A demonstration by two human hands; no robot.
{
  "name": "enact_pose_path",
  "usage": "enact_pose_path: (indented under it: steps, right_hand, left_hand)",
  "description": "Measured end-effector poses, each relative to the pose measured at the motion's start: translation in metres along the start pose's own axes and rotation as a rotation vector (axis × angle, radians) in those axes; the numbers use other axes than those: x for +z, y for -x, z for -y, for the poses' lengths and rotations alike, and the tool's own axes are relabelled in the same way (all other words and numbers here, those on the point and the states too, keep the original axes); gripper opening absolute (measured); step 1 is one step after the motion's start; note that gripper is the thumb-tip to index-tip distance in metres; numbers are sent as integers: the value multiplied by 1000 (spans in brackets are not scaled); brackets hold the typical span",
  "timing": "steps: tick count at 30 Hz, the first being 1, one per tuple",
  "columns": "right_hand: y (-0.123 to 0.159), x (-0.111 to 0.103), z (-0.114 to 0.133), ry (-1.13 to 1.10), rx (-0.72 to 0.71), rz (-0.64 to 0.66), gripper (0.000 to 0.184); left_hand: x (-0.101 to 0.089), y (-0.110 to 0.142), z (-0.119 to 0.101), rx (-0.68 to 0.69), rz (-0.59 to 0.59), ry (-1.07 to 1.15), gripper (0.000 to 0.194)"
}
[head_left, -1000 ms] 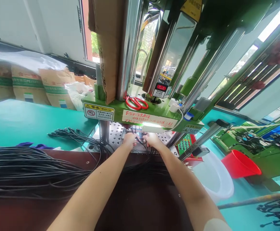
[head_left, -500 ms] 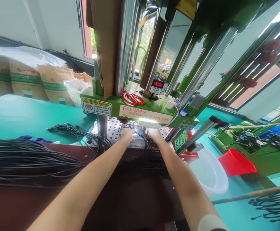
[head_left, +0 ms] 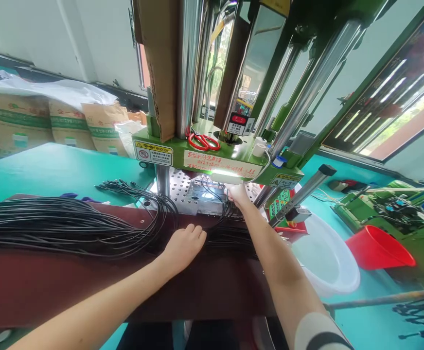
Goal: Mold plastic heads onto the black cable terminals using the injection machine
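Note:
My left hand (head_left: 185, 247) is closed, its fingers curled down at the near edge of the machine, beside black cables (head_left: 230, 238) that run along the brown work surface. What those fingers hold, if anything, is hidden. My right hand (head_left: 238, 195) reaches under the machine's green plate, at the right side of a metal mould (head_left: 207, 197). Its fingers are pinched around a black cable (head_left: 227, 206) at the mould's edge. Several thin cable ends lie across the mould, under a lit white lamp (head_left: 227, 179).
A thick bundle of black cables (head_left: 51, 223) lies on the brown board (head_left: 51, 282) at left. Red-handled scissors (head_left: 203, 142) rest on the green plate (head_left: 175, 167). Steel columns flank the mould. At right stand a white tub (head_left: 346, 277) and a red bucket (head_left: 378, 248).
My left hand has drawn back from the mould, down and toward me, to the cables in front. My right hand has stayed at the mould's right side. The view has shifted slightly.

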State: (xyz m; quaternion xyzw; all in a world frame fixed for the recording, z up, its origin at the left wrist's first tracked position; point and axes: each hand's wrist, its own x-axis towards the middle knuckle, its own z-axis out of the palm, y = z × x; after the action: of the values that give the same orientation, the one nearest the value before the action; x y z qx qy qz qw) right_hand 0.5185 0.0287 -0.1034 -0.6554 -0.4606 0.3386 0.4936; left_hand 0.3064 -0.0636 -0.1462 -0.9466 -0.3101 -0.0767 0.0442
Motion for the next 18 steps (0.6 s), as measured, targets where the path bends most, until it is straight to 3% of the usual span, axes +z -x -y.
enact_pose_path:
  steps: [4, 11, 14, 18]
  right_hand:
    - [6, -6, 2, 126, 7, 54, 5]
    - [22, -16, 9, 449, 19, 268, 16]
    - [25, -19, 14, 567, -3, 268, 34]
    - [18, -18, 16, 744, -39, 187, 32]
  left_hand:
    - [1, -4, -3, 72, -21, -60, 19]
    - [1, -2, -23, 122, -152, 7, 17]
    - [0, -8, -38, 150, -210, 66, 17]
    - [-1, -21, -49, 169, -163, 117, 17]
